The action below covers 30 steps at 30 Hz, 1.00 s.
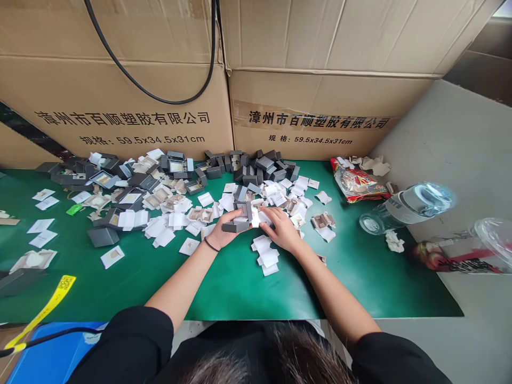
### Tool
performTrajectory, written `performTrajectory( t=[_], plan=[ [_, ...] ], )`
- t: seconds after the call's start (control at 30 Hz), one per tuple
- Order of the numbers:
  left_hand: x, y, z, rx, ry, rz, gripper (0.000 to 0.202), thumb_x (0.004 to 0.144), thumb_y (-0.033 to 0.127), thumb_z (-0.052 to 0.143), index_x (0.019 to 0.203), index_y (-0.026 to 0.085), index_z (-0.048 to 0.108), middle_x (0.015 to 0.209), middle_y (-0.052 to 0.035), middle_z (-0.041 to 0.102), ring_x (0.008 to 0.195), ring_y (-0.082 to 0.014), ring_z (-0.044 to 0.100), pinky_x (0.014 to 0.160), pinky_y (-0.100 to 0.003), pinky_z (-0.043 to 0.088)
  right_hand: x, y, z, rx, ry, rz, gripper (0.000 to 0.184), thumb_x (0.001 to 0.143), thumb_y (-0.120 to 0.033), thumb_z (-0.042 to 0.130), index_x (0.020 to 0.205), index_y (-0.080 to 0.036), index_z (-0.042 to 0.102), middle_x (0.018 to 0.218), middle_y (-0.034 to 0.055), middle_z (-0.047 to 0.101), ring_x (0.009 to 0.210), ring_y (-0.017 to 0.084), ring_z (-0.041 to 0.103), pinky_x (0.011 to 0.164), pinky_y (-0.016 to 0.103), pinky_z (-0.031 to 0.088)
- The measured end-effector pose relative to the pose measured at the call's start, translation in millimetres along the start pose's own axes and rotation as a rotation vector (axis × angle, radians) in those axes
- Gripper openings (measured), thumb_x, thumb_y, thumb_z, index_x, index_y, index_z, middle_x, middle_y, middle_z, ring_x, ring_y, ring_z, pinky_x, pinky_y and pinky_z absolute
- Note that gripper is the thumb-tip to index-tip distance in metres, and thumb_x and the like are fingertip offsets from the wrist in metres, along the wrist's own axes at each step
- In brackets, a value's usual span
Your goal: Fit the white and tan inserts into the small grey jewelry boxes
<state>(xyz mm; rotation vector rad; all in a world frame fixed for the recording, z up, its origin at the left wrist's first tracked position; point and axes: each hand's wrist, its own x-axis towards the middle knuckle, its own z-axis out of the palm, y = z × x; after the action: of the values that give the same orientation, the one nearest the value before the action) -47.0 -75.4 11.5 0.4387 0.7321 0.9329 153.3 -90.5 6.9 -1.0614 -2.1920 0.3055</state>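
Observation:
My left hand (224,230) is wrapped round a small open grey box (239,217) in the middle of the green mat (240,282). My right hand (280,228) lies beside it with its fingers curled at the box's right side, over white paper cards (267,256). What the right fingers pinch is hidden. A black band sits on my left wrist. Many more small grey boxes (256,166) and white cards (160,226) are strewn over the mat behind and to the left of my hands.
Two big cardboard cartons (304,80) stand along the back edge. A snack bag (356,184), a lying glass bottle (404,208) and a clear plastic cup (494,237) are at the right. A yellow tag (48,306) and a blue bin (52,354) are at front left.

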Motion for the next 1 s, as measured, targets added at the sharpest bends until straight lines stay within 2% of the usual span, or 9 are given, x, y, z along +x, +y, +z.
performTrajectory(
  t=[0.1, 0.4, 0.6, 0.77, 0.87, 1.0],
  plan=[
    [-0.5, 1.5, -2.0, 0.017, 0.004, 0.013, 0.022, 0.078, 0.023, 0.058, 0.095, 0.013, 0.067, 0.091, -0.0075, 0.07, 0.084, -0.0204, 0.063, 0.081, -0.036, 0.05, -0.3, -1.3, -3.2, 0.075, -0.083, 0.027, 0.042, 0.09, -0.038, 0.045, 0.128, -0.02, 0.046, 0.121, 0.0119, 0.057, 0.113, 0.024, 0.051, 0.093, 0.042, 0.045],
    [-1.0, 6.1, -6.5, 0.092, 0.008, 0.038, 0.025, 0.073, 0.029, 0.063, 0.092, 0.014, 0.067, 0.087, -0.0071, 0.069, 0.086, -0.0221, 0.063, 0.078, -0.035, 0.05, 1.1, 3.7, -12.1, 0.301, -0.147, 0.108, 0.047, 0.087, -0.042, 0.051, 0.13, -0.023, 0.046, 0.13, 0.0086, 0.053, 0.119, 0.023, 0.05, 0.097, 0.039, 0.044],
    [-1.5, 6.8, -4.8, 0.047, 0.013, 0.02, 0.023, 0.071, 0.025, 0.063, 0.089, 0.012, 0.067, 0.083, -0.0072, 0.069, 0.08, -0.0207, 0.063, 0.074, -0.035, 0.051, 0.6, 6.0, -9.7, 0.327, -0.153, 0.119, 0.052, 0.081, -0.037, 0.06, 0.13, -0.025, 0.046, 0.131, 0.0075, 0.053, 0.119, 0.024, 0.05, 0.097, 0.04, 0.043],
    [0.4, 5.0, -6.3, 0.034, 0.018, 0.011, 0.024, 0.073, 0.027, 0.061, 0.092, 0.013, 0.066, 0.085, -0.0075, 0.069, 0.083, -0.0224, 0.064, 0.076, -0.037, 0.05, 0.8, 6.7, -10.0, 0.339, -0.149, 0.126, 0.054, 0.08, -0.034, 0.062, 0.13, -0.025, 0.046, 0.128, 0.0081, 0.054, 0.116, 0.024, 0.052, 0.095, 0.04, 0.045],
    [2.0, 1.9, -7.5, 0.067, 0.013, 0.006, 0.024, 0.072, 0.028, 0.063, 0.091, 0.014, 0.066, 0.086, -0.0071, 0.069, 0.08, -0.0208, 0.063, 0.073, -0.034, 0.05, 0.8, 6.5, -8.8, 0.306, -0.131, 0.117, 0.053, 0.079, -0.033, 0.064, 0.128, -0.025, 0.048, 0.122, 0.0086, 0.057, 0.112, 0.024, 0.054, 0.091, 0.039, 0.047],
    [1.8, -2.0, -5.2, 0.205, -0.051, 0.02, 0.021, 0.074, 0.028, 0.063, 0.088, 0.013, 0.068, 0.08, -0.0069, 0.069, 0.069, -0.0175, 0.062, 0.066, -0.028, 0.048, -0.5, 6.8, -3.0, 0.235, -0.089, 0.081, 0.051, 0.078, -0.03, 0.065, 0.127, -0.026, 0.05, 0.117, 0.0086, 0.059, 0.109, 0.024, 0.056, 0.089, 0.04, 0.048]
  ],
)
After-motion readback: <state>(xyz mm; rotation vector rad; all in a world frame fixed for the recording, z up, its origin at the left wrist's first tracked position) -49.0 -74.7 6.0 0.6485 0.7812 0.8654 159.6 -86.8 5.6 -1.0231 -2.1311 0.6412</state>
